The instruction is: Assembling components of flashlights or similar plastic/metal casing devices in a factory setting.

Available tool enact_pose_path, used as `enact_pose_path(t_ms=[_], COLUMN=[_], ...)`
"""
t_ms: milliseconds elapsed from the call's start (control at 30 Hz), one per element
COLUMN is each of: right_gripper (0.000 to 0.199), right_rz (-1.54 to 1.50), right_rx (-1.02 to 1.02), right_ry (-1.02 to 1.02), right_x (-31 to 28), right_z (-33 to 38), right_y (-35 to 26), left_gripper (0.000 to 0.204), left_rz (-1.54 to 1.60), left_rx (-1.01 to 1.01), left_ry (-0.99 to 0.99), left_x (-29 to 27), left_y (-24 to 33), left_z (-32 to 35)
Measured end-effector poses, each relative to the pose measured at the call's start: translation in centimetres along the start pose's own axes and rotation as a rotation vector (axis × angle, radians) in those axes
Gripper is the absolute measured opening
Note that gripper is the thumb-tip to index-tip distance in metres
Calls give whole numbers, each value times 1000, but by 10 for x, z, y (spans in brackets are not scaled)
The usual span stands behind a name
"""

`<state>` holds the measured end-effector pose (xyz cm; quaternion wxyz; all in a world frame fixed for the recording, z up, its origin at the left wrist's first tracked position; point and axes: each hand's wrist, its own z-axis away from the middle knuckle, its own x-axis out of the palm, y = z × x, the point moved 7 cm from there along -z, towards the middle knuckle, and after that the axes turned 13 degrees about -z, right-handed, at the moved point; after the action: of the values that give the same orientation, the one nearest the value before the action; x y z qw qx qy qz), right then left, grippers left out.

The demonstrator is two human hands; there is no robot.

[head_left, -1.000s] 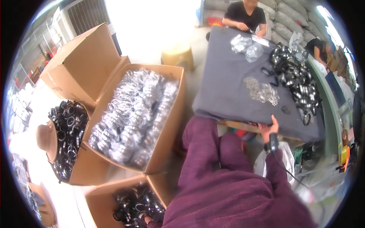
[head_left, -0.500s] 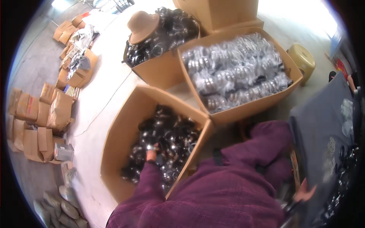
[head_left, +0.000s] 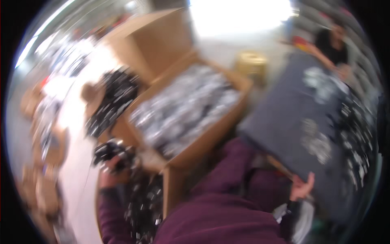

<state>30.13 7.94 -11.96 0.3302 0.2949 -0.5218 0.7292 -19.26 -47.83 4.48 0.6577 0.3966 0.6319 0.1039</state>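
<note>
Pale floor (head_left: pixel 79 179) extends left of the left hand (head_left: pixel 115 164), with blurred stacked cartons (head_left: pixel 42 189) farther out. The left hand is closed on a cluster of dark rings (head_left: pixel 108 151), raised at the far side of the near carton (head_left: pixel 173 185); loose dark pieces (head_left: pixel 144 207) fill that carton just right of the hand and nearer the body. Directly beyond the hand, a second container holds a dark heap (head_left: pixel 115 95), with a brown hat (head_left: pixel 92 93) at its left. Beyond and right of the hand, a wide open carton (head_left: pixel 203 151) contains rows of silvery wrapped pieces (head_left: pixel 185 107). Well to the right, the right hand (head_left: pixel 302 189) has its fingers spread at the edge of the grey-covered table (head_left: pixel 272 110); whether it touches, blur does not tell.
</note>
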Motion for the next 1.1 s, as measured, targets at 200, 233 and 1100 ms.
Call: enact_pose_path(t_ms=[200,233,1100], right_gripper=[43,43,22], right_rz=[-32,-56,1103], right_rx=[-19,-42,-535], right_ry=[124,125,-493], right_x=[19,17,204], right_z=[23,24,-8], right_y=[-4,-6,-89], left_gripper=[23,23,39], left_rz=[399,417,-441], left_rx=[144,265,851], left_ry=[-407,-488,-474], left_x=[97,128,458], left_y=[230,249,591], left_z=[-145,-171,-101])
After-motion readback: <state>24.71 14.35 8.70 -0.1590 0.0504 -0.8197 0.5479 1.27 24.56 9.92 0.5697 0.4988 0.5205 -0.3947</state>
